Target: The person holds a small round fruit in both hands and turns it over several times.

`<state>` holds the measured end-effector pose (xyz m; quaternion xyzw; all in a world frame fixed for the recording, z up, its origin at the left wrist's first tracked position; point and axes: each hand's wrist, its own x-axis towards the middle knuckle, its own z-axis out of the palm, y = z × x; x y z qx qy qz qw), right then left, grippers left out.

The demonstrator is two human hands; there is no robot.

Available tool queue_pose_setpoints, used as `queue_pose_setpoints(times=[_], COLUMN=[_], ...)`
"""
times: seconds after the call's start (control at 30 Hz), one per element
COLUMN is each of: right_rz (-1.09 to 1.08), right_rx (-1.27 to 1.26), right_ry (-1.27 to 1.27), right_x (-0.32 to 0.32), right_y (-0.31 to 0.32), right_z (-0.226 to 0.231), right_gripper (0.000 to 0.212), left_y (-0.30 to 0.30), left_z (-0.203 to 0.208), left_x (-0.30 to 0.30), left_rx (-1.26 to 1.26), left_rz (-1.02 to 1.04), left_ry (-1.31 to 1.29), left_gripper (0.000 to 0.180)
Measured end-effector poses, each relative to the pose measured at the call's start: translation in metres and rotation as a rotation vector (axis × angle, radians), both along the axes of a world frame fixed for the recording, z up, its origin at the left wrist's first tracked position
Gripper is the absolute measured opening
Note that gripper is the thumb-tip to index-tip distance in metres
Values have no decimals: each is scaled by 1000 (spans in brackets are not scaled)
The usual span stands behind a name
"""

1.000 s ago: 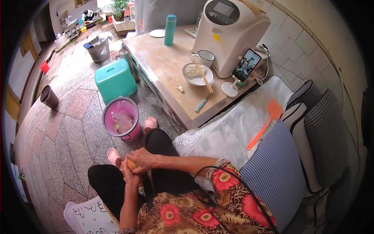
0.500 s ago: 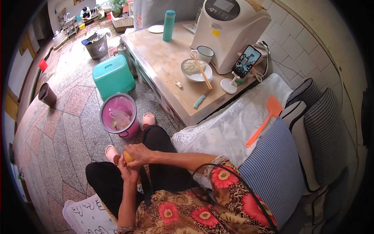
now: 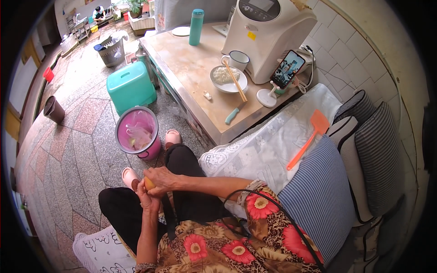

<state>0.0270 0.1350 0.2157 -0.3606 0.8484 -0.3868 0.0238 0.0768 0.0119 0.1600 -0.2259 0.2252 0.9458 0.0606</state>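
Between my two hands, above my lap, is a small yellow-orange fruit point(image 3: 149, 183), mostly covered by fingers. My left hand point(image 3: 147, 199) grips it from below, while my right hand point(image 3: 162, 179) is closed over its upper side. Which kind of fruit it is cannot be made out. Just beyond my hands, on the floor, stands a pink bin point(image 3: 154, 149) with a grey rim and a thin plastic bag inside, which holds some scraps.
On the table point(image 3: 182, 59) are a white bowl point(image 3: 239, 85) with chopsticks point(image 3: 236, 82), a knife point(image 3: 232, 115), an enamel mug point(image 3: 238, 60), a phone point(image 3: 288, 69) on a stand and a teal bottle point(image 3: 196, 28). A green stool point(image 3: 131, 86) stands behind the bin. An orange fly swatter point(image 3: 309, 138) lies at right.
The view has shifted slightly. Both hands stay closed around the fruit in nearly the same place, with only a slight change in how the fingers sit.
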Motion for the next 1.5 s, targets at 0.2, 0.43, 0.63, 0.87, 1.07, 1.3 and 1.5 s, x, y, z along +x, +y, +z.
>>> queue_pose_setpoints(times=[0.2,0.43,0.63,0.87,1.07,1.3,1.5], right_rz=[-28,40,17,21,28,44,43], right_rx=[45,38,43,49,72,81,114], right_ry=[-64,17,-45,-78,-74,-53,-124], right_x=[0,1,-1,-2,-1,1,0], right_y=[0,0,3,3,4,1,1], right_z=[-1,-5,-1,7,2,-7,-10], right_gripper=[50,51,43,41,41,41,42], left_y=[10,-14,7,4,12,-4,10], left_z=[11,-42,-5,-14,15,-32,-5], left_x=[1,-4,-5,-1,-2,-2,0], left_rx=[-96,-316,-315,-406,-349,-346,-298], left_rz=[-10,-5,123,5,13,5,-74], left_ry=[-10,51,42,82,-6,-27,-29], left_gripper=[15,34,16,28,22,24,33])
